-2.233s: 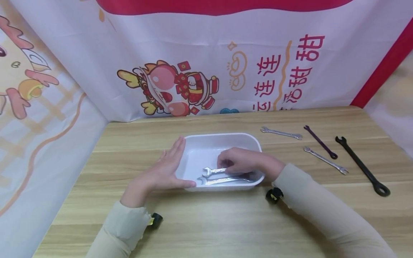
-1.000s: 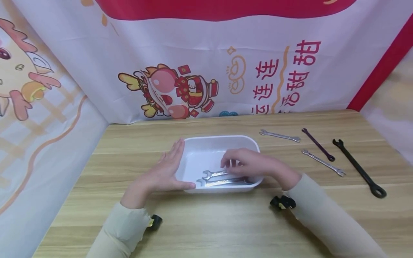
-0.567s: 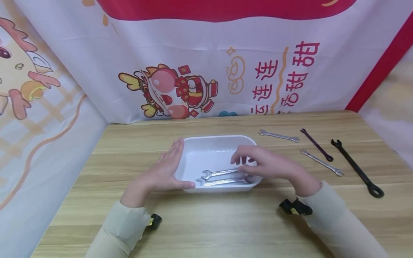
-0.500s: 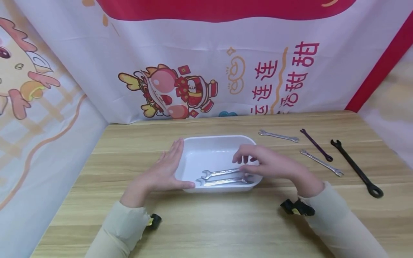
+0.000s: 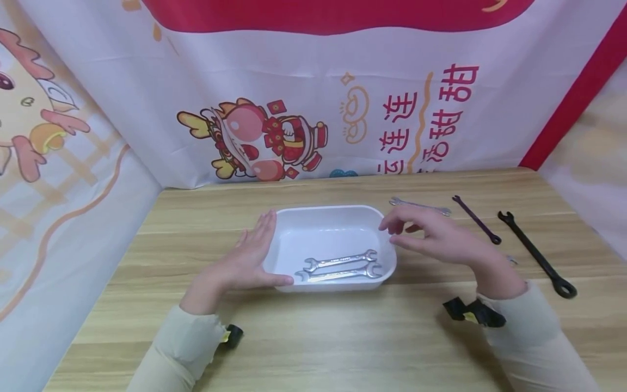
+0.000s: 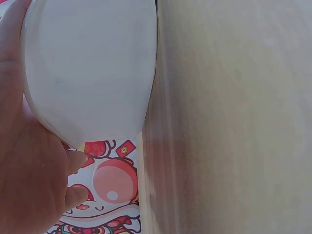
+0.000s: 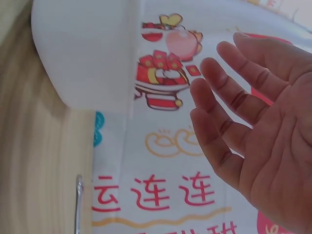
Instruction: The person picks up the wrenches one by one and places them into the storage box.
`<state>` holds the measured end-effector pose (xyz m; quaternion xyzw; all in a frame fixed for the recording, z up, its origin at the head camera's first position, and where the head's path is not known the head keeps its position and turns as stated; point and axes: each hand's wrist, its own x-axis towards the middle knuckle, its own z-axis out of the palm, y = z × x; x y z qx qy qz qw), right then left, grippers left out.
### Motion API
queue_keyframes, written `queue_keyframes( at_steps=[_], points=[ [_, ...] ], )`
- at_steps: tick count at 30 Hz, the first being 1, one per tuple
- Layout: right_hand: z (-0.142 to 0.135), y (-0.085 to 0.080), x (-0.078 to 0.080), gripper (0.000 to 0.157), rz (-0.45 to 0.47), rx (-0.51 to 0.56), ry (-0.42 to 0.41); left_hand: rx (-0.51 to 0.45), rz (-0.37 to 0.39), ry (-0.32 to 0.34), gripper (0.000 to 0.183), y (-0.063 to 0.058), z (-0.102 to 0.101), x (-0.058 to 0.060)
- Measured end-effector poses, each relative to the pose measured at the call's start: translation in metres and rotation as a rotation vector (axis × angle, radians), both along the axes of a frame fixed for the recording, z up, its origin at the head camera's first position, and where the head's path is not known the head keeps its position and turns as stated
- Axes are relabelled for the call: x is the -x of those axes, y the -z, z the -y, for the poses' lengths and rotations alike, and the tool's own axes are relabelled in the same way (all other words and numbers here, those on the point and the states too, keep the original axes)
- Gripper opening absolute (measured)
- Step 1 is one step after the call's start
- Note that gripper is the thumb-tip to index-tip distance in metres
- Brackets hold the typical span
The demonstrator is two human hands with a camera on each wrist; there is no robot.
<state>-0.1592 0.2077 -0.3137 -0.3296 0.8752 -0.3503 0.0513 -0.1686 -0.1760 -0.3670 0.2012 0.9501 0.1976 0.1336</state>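
Note:
A white rectangular box [image 5: 325,209] stands on the wooden table, with two silver open-end wrenches, one wrench [image 5: 343,261] behind the other wrench [image 5: 338,274], lying inside along its front wall. My left hand [image 5: 245,258] lies against the box's left end, fingers straight up along the side and thumb on the front rim. In the left wrist view the palm [image 6: 29,180] is beside the box's outer wall. My right hand [image 5: 438,231] hovers at the box's right rim, fingers loosely bent and holding nothing; the right wrist view shows its bare palm [image 7: 273,126].
Right of the box lie a silver wrench [image 5: 424,206] partly behind the right hand, a purple wrench [image 5: 476,220] and a large black wrench [image 5: 536,255]. One tip of another silver wrench [image 5: 511,259] shows past the right forearm. A printed cloth [image 5: 303,71] hangs behind the table.
My right hand has let go of the rear silver wrench inside the box, risen and moved right to the rim. The left hand stays at the box's left end.

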Motion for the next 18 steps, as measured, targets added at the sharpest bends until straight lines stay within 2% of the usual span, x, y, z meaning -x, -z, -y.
queue_keyframes(
  at_steps=[11,18],
  points=[
    [-0.022,-0.008,-0.003,0.023,-0.076,-0.009,0.074,-0.001,0.007,0.008,0.137,0.000,-0.001,0.000],
    [-0.034,-0.011,-0.003,0.025,-0.089,0.006,0.100,0.001,0.013,0.000,0.137,-0.002,-0.002,0.000]
  ],
)
